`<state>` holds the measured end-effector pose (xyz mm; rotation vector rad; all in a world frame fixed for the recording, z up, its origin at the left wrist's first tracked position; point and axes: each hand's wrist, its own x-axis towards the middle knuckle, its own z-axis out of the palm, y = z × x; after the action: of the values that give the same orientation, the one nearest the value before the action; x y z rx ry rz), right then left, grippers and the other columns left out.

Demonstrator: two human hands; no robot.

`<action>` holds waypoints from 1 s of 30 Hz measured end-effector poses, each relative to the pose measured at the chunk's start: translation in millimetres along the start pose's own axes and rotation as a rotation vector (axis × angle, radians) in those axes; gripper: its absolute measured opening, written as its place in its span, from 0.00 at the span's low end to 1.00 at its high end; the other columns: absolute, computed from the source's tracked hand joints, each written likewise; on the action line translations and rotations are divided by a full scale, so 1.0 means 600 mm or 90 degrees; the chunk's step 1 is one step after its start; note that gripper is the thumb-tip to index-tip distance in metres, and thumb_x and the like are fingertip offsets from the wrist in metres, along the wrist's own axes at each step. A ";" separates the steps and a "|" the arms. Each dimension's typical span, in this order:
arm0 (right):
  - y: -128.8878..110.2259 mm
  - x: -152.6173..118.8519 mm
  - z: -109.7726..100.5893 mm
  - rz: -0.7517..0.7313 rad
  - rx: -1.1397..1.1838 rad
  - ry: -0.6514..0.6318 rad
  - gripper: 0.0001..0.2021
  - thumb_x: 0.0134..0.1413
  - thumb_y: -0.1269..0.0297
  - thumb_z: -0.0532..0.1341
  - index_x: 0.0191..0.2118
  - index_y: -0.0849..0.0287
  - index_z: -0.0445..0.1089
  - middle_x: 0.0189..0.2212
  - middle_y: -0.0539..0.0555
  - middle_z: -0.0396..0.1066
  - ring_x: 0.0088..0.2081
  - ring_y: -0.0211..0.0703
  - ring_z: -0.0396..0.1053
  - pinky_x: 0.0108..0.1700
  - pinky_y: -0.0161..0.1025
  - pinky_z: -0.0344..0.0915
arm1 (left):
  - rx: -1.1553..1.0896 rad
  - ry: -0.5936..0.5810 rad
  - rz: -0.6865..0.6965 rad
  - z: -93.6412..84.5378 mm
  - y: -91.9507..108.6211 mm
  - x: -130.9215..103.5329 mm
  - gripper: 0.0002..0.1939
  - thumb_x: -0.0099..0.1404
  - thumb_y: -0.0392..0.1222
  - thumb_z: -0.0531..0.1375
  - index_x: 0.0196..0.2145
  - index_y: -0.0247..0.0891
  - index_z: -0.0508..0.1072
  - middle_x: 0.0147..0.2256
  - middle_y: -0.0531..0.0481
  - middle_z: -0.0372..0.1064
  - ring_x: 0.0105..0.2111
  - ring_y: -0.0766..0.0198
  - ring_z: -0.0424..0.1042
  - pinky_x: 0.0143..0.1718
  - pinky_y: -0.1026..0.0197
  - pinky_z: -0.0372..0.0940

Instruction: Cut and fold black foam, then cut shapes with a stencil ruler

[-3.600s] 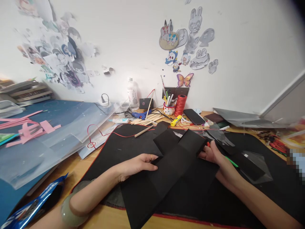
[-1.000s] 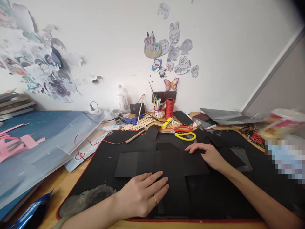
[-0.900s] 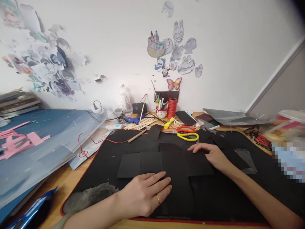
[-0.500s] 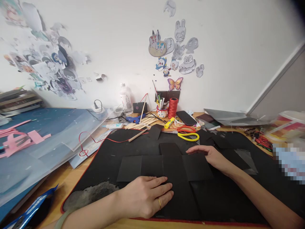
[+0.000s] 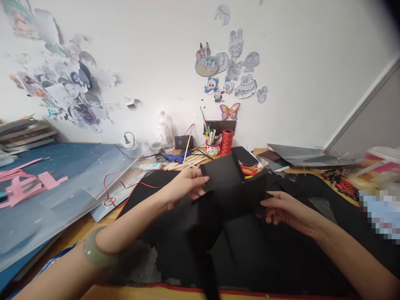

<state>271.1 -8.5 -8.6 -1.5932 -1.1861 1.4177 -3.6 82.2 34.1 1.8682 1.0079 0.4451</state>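
Observation:
Black cardboard, a cross-shaped piece with folded flaps, is lifted off the black mat and partly blurred by motion. My left hand pinches the upper left flap between thumb and fingers. On the other side my right hand grips the right flap at its edge. One long strip of the cardboard hangs down toward the mat's front edge. Behind the piece, the scissors with red and yellow handles are mostly covered.
Along the wall stand a bottle, a pen cup and a red thread spool. Wooden sticks and a blue glue gun lie before them. A phone is at right; pink paper strips lie far left.
The cardboard has gone from lying flat on the mat to being raised and turned. My left hand has moved up and away from the mat onto a flap; my right hand now grips the right side.

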 end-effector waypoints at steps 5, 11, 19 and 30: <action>0.014 0.014 -0.012 0.094 -0.163 0.021 0.15 0.48 0.55 0.57 0.22 0.63 0.66 0.23 0.59 0.74 0.19 0.35 0.69 0.18 0.27 0.55 | 0.182 0.108 0.004 -0.002 -0.053 0.046 0.18 0.60 0.44 0.55 0.46 0.32 0.63 0.46 0.37 0.67 0.41 0.53 0.71 0.43 0.50 0.64; 0.004 -0.005 -0.020 0.070 -0.274 -0.032 0.19 0.49 0.51 0.56 0.19 0.62 0.66 0.18 0.57 0.73 0.15 0.35 0.66 0.17 0.30 0.53 | 0.350 0.063 0.190 0.049 -0.004 -0.018 0.14 0.63 0.42 0.52 0.46 0.40 0.67 0.46 0.48 0.68 0.47 0.55 0.66 0.51 0.51 0.58; -0.014 0.002 -0.032 -0.066 -0.299 0.017 0.17 0.54 0.51 0.51 0.30 0.59 0.67 0.26 0.54 0.72 0.23 0.36 0.67 0.21 0.31 0.57 | 0.680 -0.094 0.339 0.140 -0.056 -0.004 0.26 0.61 0.41 0.52 0.56 0.29 0.58 0.56 0.35 0.57 0.53 0.42 0.59 0.40 0.49 0.68; -0.116 0.129 -0.036 -0.231 -0.555 0.113 0.12 0.55 0.57 0.54 0.33 0.59 0.70 0.33 0.53 0.72 0.36 0.44 0.69 0.37 0.39 0.64 | 0.714 -0.099 0.439 0.133 -0.066 0.011 0.17 0.65 0.37 0.50 0.51 0.32 0.65 0.51 0.34 0.64 0.48 0.45 0.67 0.29 0.57 0.69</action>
<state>278.6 90.0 31.7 -1.8483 -2.0069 0.5085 34.9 51.5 -40.5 3.2210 0.4591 0.0775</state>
